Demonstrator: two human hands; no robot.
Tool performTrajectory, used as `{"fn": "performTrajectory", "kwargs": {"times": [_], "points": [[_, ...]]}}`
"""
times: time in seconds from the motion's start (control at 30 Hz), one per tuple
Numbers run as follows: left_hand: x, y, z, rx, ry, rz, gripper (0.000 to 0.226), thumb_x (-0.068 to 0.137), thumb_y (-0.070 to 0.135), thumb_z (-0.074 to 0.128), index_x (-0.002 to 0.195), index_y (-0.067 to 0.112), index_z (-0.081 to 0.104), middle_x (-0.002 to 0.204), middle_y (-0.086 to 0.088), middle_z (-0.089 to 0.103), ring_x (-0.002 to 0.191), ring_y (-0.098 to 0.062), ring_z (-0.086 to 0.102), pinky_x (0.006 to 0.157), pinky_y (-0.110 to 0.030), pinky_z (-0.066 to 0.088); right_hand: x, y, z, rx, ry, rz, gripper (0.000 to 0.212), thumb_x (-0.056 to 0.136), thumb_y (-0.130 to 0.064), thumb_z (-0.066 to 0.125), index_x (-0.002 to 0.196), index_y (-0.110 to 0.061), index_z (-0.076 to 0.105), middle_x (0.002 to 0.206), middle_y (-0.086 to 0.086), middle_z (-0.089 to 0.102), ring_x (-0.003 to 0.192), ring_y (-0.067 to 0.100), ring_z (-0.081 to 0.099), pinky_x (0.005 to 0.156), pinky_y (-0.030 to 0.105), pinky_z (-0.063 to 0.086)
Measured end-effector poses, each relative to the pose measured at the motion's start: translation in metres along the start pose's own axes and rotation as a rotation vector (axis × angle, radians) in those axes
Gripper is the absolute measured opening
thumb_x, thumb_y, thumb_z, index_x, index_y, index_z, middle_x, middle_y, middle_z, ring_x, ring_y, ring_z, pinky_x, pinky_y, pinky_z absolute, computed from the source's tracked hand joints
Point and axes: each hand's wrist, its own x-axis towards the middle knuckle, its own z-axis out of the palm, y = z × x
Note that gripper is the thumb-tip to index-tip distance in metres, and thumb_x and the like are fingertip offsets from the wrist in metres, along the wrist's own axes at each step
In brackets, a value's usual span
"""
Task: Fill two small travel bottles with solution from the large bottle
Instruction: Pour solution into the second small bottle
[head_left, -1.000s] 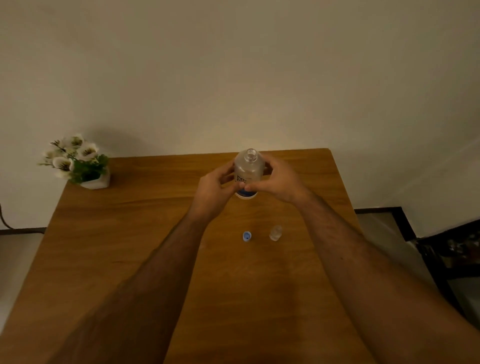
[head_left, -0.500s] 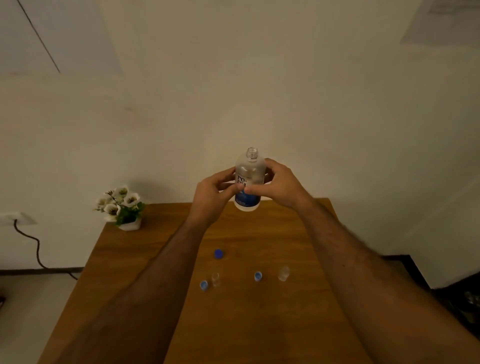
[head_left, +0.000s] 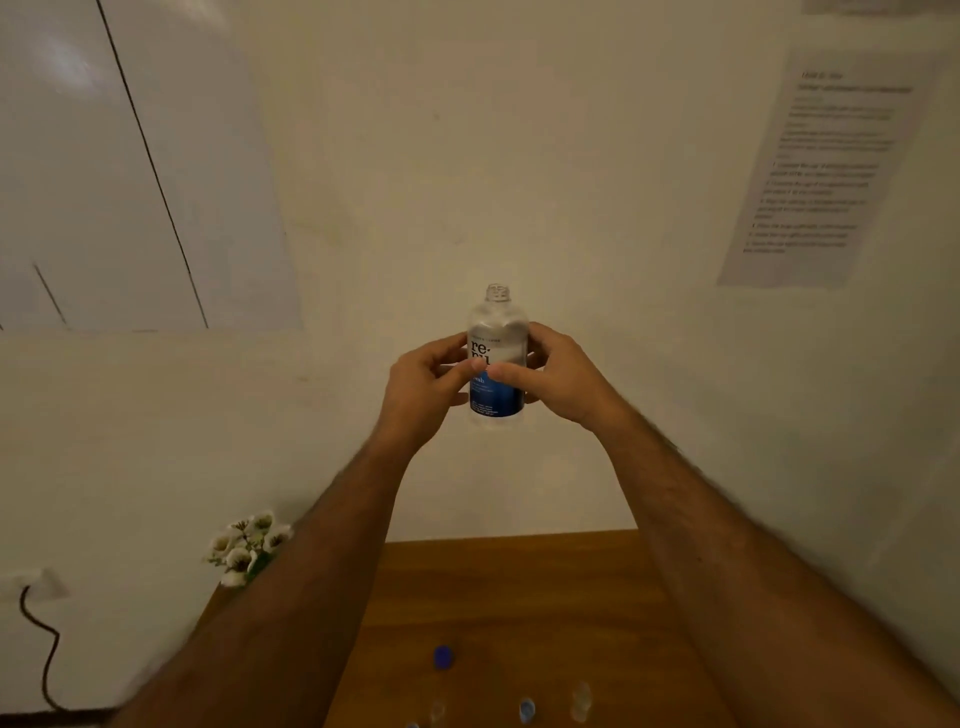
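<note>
1. Nearest, at the lower edge of the view, a small clear plastic travel bottle (head_left: 580, 702) stands on the brown wooden table (head_left: 545, 597), blurred; a small light-blue cap (head_left: 527, 710) sits just left of it.
2. A second small clear travel bottle (head_left: 437, 711) shows faintly farther left along the same edge, too blurred to tell more.
3. A dark blue round cap (head_left: 442, 657) lies on the table beyond those bottles, apart from them.
4. At the table's far left corner, a cluster of white artificial flowers (head_left: 248, 545) is partly hidden by the left forearm.
5. Raised well above the table, against the cream wall (head_left: 519, 156), is the large clear plastic bottle with a blue-and-white label (head_left: 497, 358), upright and uncapped.
6. The left hand (head_left: 423, 387) grips the bottle's left side, fingers curled round it, thumb across the label.
7. The right hand (head_left: 558, 374) grips its right side likewise, the two thumbs nearly meeting.
8. On the wall right of the bottle hangs a white printed sheet (head_left: 826, 166), unreadable.
</note>
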Motion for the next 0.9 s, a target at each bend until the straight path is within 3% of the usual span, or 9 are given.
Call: {"fn": "performTrajectory", "kwargs": {"times": [0.2, 0.47, 0.6, 0.9], "points": [[0.015, 0.021, -0.006, 0.018, 0.023, 0.048, 0.039, 0.090, 0.020, 0.066, 0.128, 0.024, 0.062, 0.112, -0.001, 0.071, 0.098, -0.015, 0.070, 0.078, -0.037, 0.060, 0.012, -0.020, -0.006, 0.035, 0.006, -0.027, 0.076, 0.074, -0.029, 0.082, 0.139, -0.028, 0.043, 0.129, -0.004, 0.057, 0.110, 0.020, 0.059, 0.075, 0.036, 0.060], [0.007, 0.011, -0.011, -0.047, 0.027, 0.021, 0.038, 0.091, 0.019, 0.065, 0.129, 0.016, 0.061, 0.115, 0.000, 0.071, 0.101, -0.013, 0.069, 0.080, -0.032, 0.059, 0.011, -0.015, 0.009, 0.077, 0.075, -0.026, 0.071, 0.066, -0.037, 0.085, 0.127, -0.034, 0.049, 0.115, -0.008, 0.064, 0.102, 0.014, 0.065, 0.074, 0.034, 0.061], [-0.003, -0.008, -0.017, -0.058, 0.069, -0.055, 0.033, 0.094, 0.018, 0.060, 0.126, 0.013, 0.061, 0.117, -0.001, 0.069, 0.104, -0.012, 0.067, 0.080, -0.030, 0.059, 0.007, -0.009, 0.018, 0.090, 0.094, -0.009, 0.068, 0.068, -0.034, 0.085, 0.126, -0.037, 0.048, 0.115, -0.015, 0.062, 0.103, 0.012, 0.064, 0.073, 0.028, 0.059], [-0.047, -0.076, -0.023, -0.007, 0.070, -0.247, 0.029, 0.092, 0.007, 0.061, 0.121, 0.012, 0.064, 0.111, -0.001, 0.069, 0.102, -0.013, 0.066, 0.077, -0.028, 0.059, -0.016, 0.024, 0.043, 0.092, 0.125, 0.054, 0.069, 0.067, -0.031, 0.086, 0.125, -0.028, 0.049, 0.117, -0.006, 0.063, 0.102, 0.012, 0.063, 0.076, 0.030, 0.058]]}}
